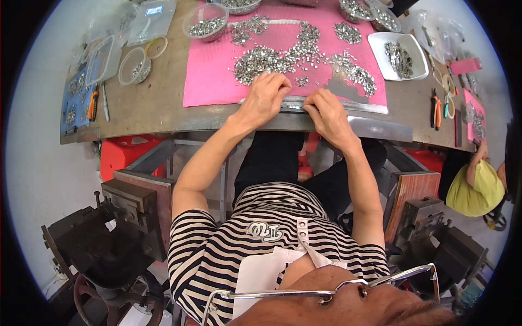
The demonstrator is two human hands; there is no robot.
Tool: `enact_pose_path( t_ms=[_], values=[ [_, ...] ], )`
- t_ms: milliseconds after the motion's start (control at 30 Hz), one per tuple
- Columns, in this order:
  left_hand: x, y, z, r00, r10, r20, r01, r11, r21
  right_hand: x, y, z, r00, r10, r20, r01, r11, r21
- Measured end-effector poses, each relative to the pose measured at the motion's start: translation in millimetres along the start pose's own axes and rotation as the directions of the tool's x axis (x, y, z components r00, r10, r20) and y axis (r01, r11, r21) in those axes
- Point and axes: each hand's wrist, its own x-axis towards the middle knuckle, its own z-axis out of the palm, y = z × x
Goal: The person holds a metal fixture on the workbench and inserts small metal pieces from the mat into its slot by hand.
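Note:
Many small, shiny metal pieces [255,62] lie in loose heaps on a pink mat [209,91]. My left hand [265,98] rests at the near side of the largest heap, its thumb and fingers pinched together. What sits between those fingertips is too small to make out. To its right, my right hand [329,117] has curled fingers pressed together at a narrow metal strip [296,103] along the mat's front edge. Its fingertips hide anything they hold. A tiny cluster of pieces [300,81] lies just beyond the gap between my hands.
A white square dish [375,44] and a round clear tub [190,27] hold more pieces. Orange-handled pliers [436,113] lie at right, another orange-handled tool [93,103] at left. A co-worker's yellow-green sleeve [484,187] shows at far right. Dark machines [133,212] flank me below the table.

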Motion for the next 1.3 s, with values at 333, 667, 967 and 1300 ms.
enact_pose_path(
  t_ms=[333,667,967,1300],
  values=[
    [-22.5,25.0,20.1,0.991,-0.089,-0.096,0.066,0.973,-0.22,1.1,-5.1,-2.7,0.993,-0.119,0.016,0.12,0.981,-0.153],
    [-21.7,31.8,22.5,0.995,0.036,-0.09,-0.04,0.998,-0.039,16.1,44.4,-12.3,0.983,0.16,-0.089,-0.168,0.982,-0.091],
    [-18.8,42.2,19.6,0.985,0.109,-0.133,-0.089,0.985,0.147,20.4,49.4,-3.7,0.991,0.126,-0.048,-0.134,0.962,-0.238],
    [-21.2,24.8,16.1,0.969,0.209,-0.131,-0.196,0.975,0.104,21.8,47.4,-5.0,0.99,0.135,-0.041,-0.14,0.977,-0.158]
  ],
)
